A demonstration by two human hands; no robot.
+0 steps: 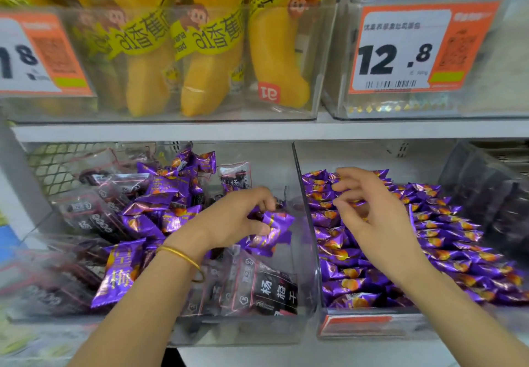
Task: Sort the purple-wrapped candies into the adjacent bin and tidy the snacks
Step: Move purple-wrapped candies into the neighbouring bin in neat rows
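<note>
Left hand [237, 219] pinches a clutch of purple candies [274, 228] low in the mixed bin [243, 332] while the right hand [372, 212] hovers loose-fingered, apparently empty, over the adjacent bin [369, 325]: lift them clear of the divider wall [297, 169], then lay them flat.

Price tag [400, 37] reads 12.8; dark snack packet [274, 289] reads 杨梅干.

left hand [243, 218] grips purple candies [272, 232] | right hand [372, 212] loosely curled over right bin [315, 252]
</note>
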